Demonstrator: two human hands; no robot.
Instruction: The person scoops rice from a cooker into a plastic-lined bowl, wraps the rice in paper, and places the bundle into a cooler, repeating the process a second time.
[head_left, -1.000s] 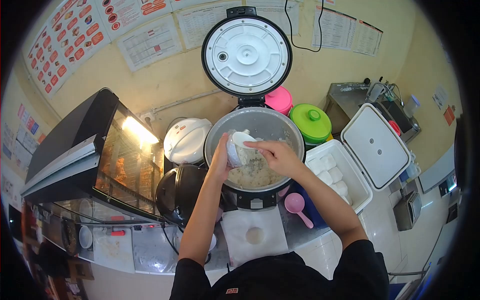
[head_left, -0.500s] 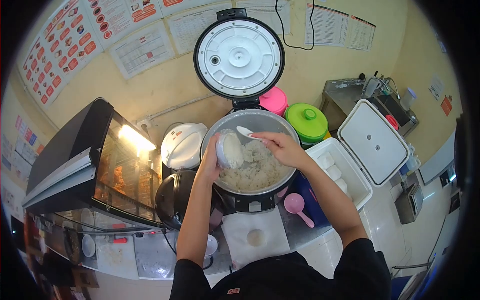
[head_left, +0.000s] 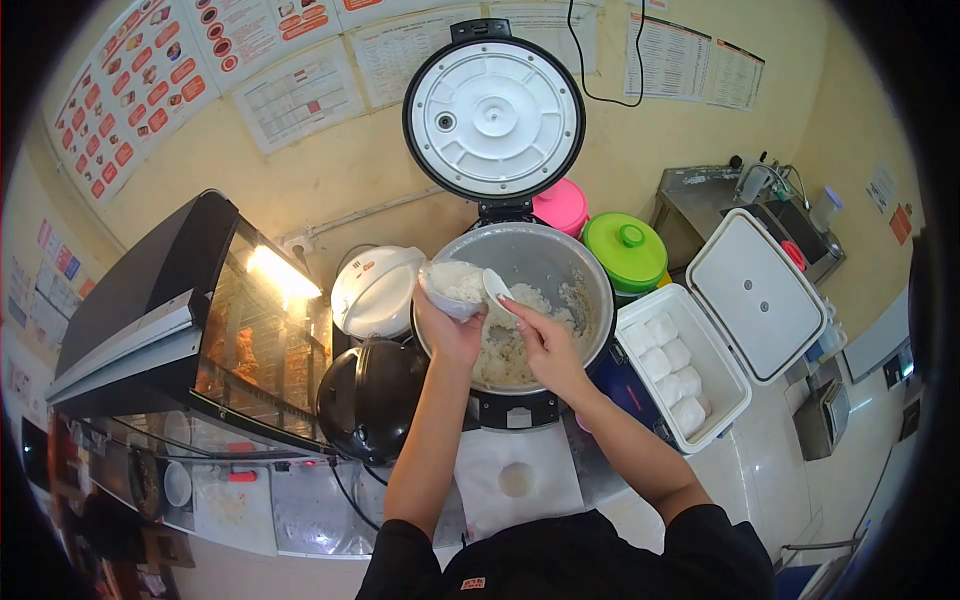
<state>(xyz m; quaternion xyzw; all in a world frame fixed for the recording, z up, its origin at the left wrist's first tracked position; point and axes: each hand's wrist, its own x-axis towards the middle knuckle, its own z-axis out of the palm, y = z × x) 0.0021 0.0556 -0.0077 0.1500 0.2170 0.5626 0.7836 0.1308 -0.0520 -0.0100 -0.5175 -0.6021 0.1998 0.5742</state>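
My left hand (head_left: 452, 332) is closed around a small bowl (head_left: 463, 308) of white rice, held over the left side of a large open rice cooker (head_left: 597, 290). A white rice paddle (head_left: 495, 284) is gripped in my right hand (head_left: 545, 345), its blade against the right side of the bowl. Loose cooked rice (head_left: 510, 355) lies in the pot below both hands. The cooker's round lid (head_left: 495, 125) stands raised behind it. In front of the cooker, a white sheet of paper or cloth (head_left: 515, 510) with a round mark lies on the counter.
To the right, an open white cooler box (head_left: 715, 420) holds several white wrapped bundles (head_left: 672, 360). Lidded green (head_left: 625, 250) and pink (head_left: 562, 207) containers stand behind. On the left are a lit glass food warmer (head_left: 262, 350), a white appliance (head_left: 370, 295) and a black rounded one (head_left: 365, 405).
The bowl has turned from its side-tipped position to more upright, with rice showing on top. The paddle has swung downward beside it, and my right hand is lower. The view has shifted slightly.
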